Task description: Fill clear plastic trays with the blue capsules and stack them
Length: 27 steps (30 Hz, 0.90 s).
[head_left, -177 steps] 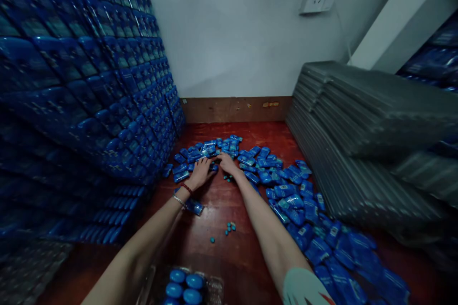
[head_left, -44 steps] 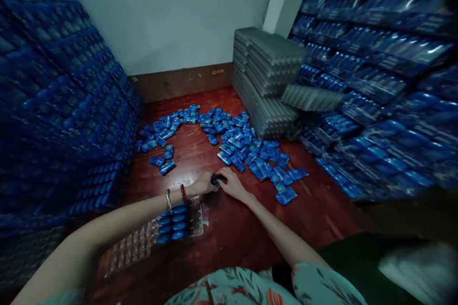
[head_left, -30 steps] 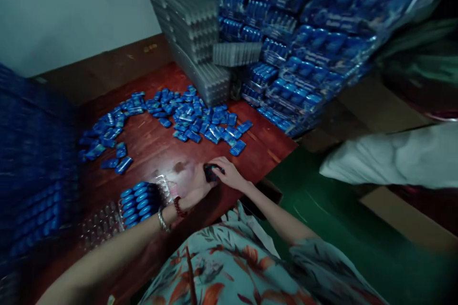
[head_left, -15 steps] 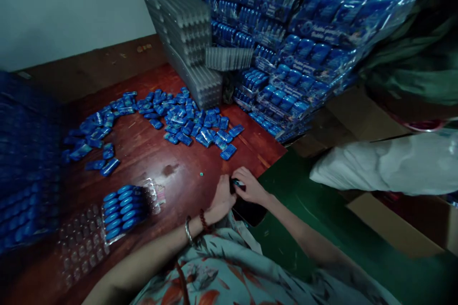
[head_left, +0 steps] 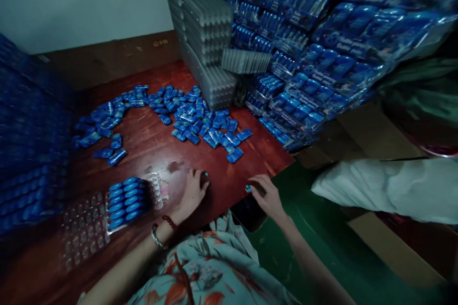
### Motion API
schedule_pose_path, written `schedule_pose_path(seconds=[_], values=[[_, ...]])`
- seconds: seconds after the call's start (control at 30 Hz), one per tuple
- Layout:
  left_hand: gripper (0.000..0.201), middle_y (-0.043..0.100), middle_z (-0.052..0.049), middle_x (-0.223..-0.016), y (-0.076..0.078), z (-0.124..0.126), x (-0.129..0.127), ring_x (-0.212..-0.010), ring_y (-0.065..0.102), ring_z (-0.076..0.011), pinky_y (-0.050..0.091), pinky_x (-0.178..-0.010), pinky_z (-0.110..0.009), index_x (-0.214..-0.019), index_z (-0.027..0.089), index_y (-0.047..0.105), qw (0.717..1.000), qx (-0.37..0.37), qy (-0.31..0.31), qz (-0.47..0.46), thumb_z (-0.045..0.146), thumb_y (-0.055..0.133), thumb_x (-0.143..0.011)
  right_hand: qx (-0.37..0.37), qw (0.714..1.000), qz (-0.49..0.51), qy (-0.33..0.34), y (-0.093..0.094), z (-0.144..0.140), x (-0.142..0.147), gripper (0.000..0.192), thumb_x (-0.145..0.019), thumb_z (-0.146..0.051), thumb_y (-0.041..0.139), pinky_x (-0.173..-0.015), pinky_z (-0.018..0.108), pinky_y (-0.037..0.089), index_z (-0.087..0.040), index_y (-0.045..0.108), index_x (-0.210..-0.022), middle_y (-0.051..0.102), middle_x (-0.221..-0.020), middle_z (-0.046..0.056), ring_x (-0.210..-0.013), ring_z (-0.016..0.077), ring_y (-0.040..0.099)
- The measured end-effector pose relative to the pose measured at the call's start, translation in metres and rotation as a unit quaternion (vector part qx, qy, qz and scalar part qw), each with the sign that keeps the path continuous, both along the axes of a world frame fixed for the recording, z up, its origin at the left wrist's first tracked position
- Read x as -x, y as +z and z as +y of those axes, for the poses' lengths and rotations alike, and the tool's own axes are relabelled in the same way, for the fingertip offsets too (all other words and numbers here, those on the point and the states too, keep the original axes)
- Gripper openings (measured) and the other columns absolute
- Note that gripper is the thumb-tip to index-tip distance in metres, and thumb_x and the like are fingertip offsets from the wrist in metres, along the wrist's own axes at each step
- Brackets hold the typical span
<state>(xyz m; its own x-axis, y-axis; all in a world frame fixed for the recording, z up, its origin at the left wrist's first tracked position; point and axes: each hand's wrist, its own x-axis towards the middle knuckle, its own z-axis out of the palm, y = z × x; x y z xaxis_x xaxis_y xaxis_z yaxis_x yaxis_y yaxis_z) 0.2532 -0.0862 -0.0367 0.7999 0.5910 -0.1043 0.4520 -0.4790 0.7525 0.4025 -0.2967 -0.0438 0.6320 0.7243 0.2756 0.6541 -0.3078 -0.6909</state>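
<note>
Since half a second ago: both hands have parted; the dark item they pinched together at the worktop edge is no longer between them.
Left hand [head_left: 191, 193]: flat on the red-brown worktop [head_left: 157, 150], fingers loosely curled, grip released; a small teal piece [head_left: 205, 174] sits at its fingertips, touching or just off them.
Right hand [head_left: 266, 194]: at the worktop's near edge, at 3 o'clock from the left hand, fingertips closed lightly on another small teal piece [head_left: 247, 188].
Tray [head_left: 123, 200]: clear blister tray at 9 o'clock from the left hand, partly filled with blue capsules.
Loose packs [head_left: 186, 116]: blue packets scattered at 12 o'clock, well apart from both hands.
Stacks: grey trays [head_left: 205, 33] at 1 o'clock; wrapped blue bundles [head_left: 322, 47] at 2 o'clock.
Co-worker: a white sleeve [head_left: 386, 188] reaches in at 3 o'clock.
</note>
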Motion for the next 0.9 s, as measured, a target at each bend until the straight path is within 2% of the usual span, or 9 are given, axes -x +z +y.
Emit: schedule_pose_path(seconds=[0.13, 0.3, 0.4, 0.5, 0.6, 0.7, 0.77, 0.83, 0.9], values=[[0.029, 0.048, -0.010, -0.110, -0.013, -0.035, -0.013, -0.103, 0.047, -0.0205, 0.039, -0.099, -0.040, -0.106, 0.015, 0.052, 0.993, 0.050, -0.108, -0.018, 0.006, 0.045, -0.079, 0.125, 0.986, -0.095, 0.063, -0.008, 0.017, 0.007, 0.015, -0.082, -0.022, 0.051, -0.079, 0.039, 0.043, -0.022, 0.061, -0.093, 0.059, -0.098, 0.008, -0.092, 0.0236, 0.052], [0.032, 0.051, -0.009, -0.112, -0.025, -0.093, -0.046, -0.105, 0.049, -0.0207, 0.041, -0.099, -0.036, -0.106, 0.016, 0.055, 0.954, 0.120, -0.269, -0.056, 0.008, 0.054, -0.075, 0.103, 0.974, -0.189, 0.067, -0.022, -0.010, -0.004, 0.018, -0.075, -0.010, 0.045, -0.072, 0.037, 0.046, -0.021, 0.057, -0.083, 0.058, -0.084, 0.007, -0.082, 0.0227, 0.053], [0.038, 0.054, -0.009, -0.112, -0.014, -0.095, -0.052, -0.105, 0.051, -0.0201, 0.042, -0.098, -0.035, -0.115, 0.018, 0.053, 0.934, 0.137, -0.318, -0.087, 0.012, 0.057, -0.077, 0.071, 0.967, -0.238, 0.063, -0.027, -0.031, -0.010, 0.019, -0.074, -0.012, 0.045, -0.065, 0.036, 0.045, -0.023, 0.057, -0.082, 0.060, -0.083, 0.006, -0.079, 0.0229, 0.055], [0.033, 0.057, -0.009, -0.110, 0.017, -0.068, -0.034, -0.105, 0.053, -0.0192, 0.043, -0.097, -0.033, -0.116, 0.017, 0.056, 0.937, 0.126, -0.301, -0.124, 0.018, 0.055, -0.083, 0.029, 0.971, -0.235, 0.043, -0.026, -0.030, -0.009, 0.012, -0.079, -0.018, 0.048, -0.063, 0.036, 0.045, -0.024, 0.058, -0.084, 0.060, -0.079, 0.005, -0.074, 0.0222, 0.057], [0.030, 0.059, -0.009, -0.112, 0.051, -0.026, 0.009, -0.106, 0.053, -0.0179, 0.043, -0.096, -0.031, -0.118, 0.020, 0.057, 0.965, 0.072, -0.196, -0.157, 0.024, 0.046, -0.090, -0.029, 0.985, -0.168, 0.031, -0.019, 0.006, 0.001, 0.011, -0.084, -0.021, 0.049, -0.069, 0.036, 0.047, -0.023, 0.058, -0.090, 0.060, -0.079, 0.005, -0.075, 0.0206, 0.058], [0.029, 0.060, -0.007, -0.112, 0.071, 0.019, 0.071, -0.106, 0.054, -0.0170, 0.043, -0.096, -0.031, -0.115, 0.024, 0.059, 0.982, 0.000, 0.000, -0.189, 0.029, 0.041, -0.093, -0.064, 0.993, -0.069, 0.078, -0.009, 0.070, 0.021, 0.015, -0.087, -0.021, 0.047, -0.073, 0.034, 0.049, -0.023, 0.060, -0.094, 0.061, -0.084, 0.006, -0.078, 0.0193, 0.060], [0.027, 0.061, -0.007, -0.110, 0.070, 0.046, 0.117, -0.106, 0.055, -0.0186, 0.042, -0.098, -0.034, -0.110, 0.023, 0.061, 0.958, -0.049, 0.200, -0.198, 0.034, 0.044, -0.092, -0.065, 0.988, 0.001, 0.142, -0.004, 0.121, 0.041, 0.018, -0.089, -0.023, 0.045, -0.078, 0.035, 0.050, -0.023, 0.061, -0.098, 0.062, -0.090, 0.007, -0.085, 0.0197, 0.060], [0.034, 0.058, -0.008, -0.118, 0.057, 0.064, 0.156, -0.112, 0.052, -0.0210, 0.038, -0.103, -0.039, -0.115, 0.021, 0.057, 0.906, -0.072, 0.375, -0.184, 0.041, 0.042, -0.091, -0.055, 0.975, 0.065, 0.207, -0.004, 0.169, 0.067, 0.026, -0.090, -0.028, 0.044, -0.089, 0.040, 0.047, -0.023, 0.058, -0.111, 0.061, -0.106, 0.010, -0.100, 0.0216, 0.058], [0.046, 0.050, -0.009, -0.131, 0.036, 0.070, 0.181, -0.124, 0.045, -0.0217, 0.031, -0.109, -0.040, -0.127, 0.021, 0.048, 0.865, -0.048, 0.468, -0.173, 0.047, 0.037, -0.091, -0.037, 0.958, 0.122, 0.255, -0.008, 0.210, 0.096, 0.039, -0.092, -0.031, 0.042, -0.101, 0.045, 0.040, -0.024, 0.046, -0.130, 0.051, -0.129, 0.011, -0.120, 0.0231, 0.047]])
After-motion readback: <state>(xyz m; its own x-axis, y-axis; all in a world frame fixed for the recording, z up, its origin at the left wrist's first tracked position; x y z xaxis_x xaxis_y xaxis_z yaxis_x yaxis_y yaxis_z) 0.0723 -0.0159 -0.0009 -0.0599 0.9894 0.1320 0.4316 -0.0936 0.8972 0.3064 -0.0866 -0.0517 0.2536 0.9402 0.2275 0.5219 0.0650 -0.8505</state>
